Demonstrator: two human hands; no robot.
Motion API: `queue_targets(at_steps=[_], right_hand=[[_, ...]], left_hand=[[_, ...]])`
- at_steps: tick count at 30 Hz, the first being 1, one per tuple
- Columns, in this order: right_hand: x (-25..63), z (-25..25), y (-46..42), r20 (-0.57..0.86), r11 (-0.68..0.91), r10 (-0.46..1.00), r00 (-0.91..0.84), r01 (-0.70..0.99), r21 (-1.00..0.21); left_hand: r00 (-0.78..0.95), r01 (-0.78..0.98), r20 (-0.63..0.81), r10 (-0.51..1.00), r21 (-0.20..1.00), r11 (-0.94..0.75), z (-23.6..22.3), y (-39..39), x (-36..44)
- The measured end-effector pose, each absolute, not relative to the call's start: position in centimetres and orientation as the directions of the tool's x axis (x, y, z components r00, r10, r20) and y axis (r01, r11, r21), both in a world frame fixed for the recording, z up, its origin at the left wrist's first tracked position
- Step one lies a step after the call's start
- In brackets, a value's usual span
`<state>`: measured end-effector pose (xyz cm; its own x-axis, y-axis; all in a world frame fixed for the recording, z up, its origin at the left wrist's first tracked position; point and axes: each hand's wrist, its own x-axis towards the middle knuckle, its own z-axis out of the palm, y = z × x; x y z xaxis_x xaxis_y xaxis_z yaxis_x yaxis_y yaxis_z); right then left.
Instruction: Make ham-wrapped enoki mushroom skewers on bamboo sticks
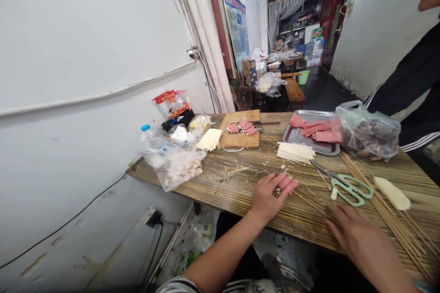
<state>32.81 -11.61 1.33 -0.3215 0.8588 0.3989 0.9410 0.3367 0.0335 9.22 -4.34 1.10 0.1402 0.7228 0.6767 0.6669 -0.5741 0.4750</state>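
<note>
My left hand (270, 197) is closed around pink meat rolls (287, 184) wrapped over enoki stems, pressed to the wooden table. A thin bamboo skewer (311, 202) runs from these rolls toward my right hand (360, 231), whose thumb and fingers pinch its near end. Green-handled scissors (350, 187) lie just beyond the right hand. Past the rolls rests a bundle of enoki mushrooms (294, 152). Finished meat-and-enoki skewers (244, 127) sit on a cutting board (237, 139), and a second enoki bundle (209, 139) lies beside it.
A metal tray (292, 143) holds pink meat slices (314, 129); a filled plastic bag (369, 132) overlaps it. Loose bamboo skewers (392, 213) and a pale peeled piece (392, 192) lie at right. Bags (175, 158) crowd the left wall. A person's dark-trousered leg (405, 73) stands beyond.
</note>
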Motion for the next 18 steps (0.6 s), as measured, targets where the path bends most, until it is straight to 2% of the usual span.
queue_targets(at_steps=[5,8,10,14,18], right_hand=[[33.7,0.9,-11.8,0.383,0.289,0.890,-0.245,0.955,-0.060],[33.8,1.0,-11.5,0.336,0.296,0.915,-0.224,0.938,-0.182],[34.1,1.0,-11.2,0.281,0.257,0.944,-0.170,0.916,-0.309],[34.8,1.3,-10.1,0.052,0.091,0.996,-0.074,0.788,-0.609],[34.6,2.9,-9.7,-0.231,-0.108,0.960,-0.157,0.553,-0.826]], left_hand=[[-0.176,0.593,0.635,0.752,0.678,-0.434,0.6,-3.5,8.4],[-0.226,0.548,0.635,0.739,0.710,-0.442,0.2,-3.1,7.7],[-0.248,0.523,0.637,0.730,0.722,-0.452,0.0,-3.0,7.3],[-0.337,0.428,0.528,0.779,0.823,-0.373,-0.5,-2.9,6.5],[-0.393,0.284,0.375,0.840,0.918,-0.277,-0.9,-2.7,6.1]])
